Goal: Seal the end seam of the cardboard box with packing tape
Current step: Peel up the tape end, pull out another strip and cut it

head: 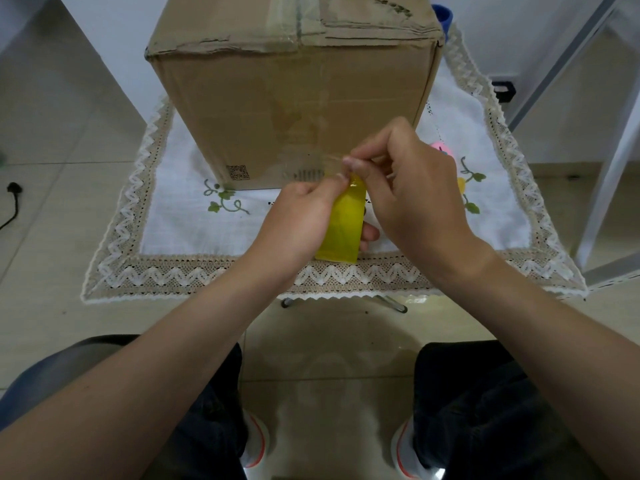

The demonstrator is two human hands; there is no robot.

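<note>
A brown cardboard box (294,98) stands on a small table, its top flaps closed with clear tape along the middle seam. In front of it my left hand (298,220) grips a yellowish roll of packing tape (344,225), held edge-on. My right hand (408,188) pinches the loose end of the tape at the top of the roll, and a short clear strip (311,166) stretches left in front of the box's lower face.
A white lace-edged tablecloth (180,216) with embroidered vines covers the table. A pink object (441,148) and a small yellow one (461,183) lie right of the box. A black cable (12,202) runs across the tiled floor at left. A metal frame (609,140) stands right.
</note>
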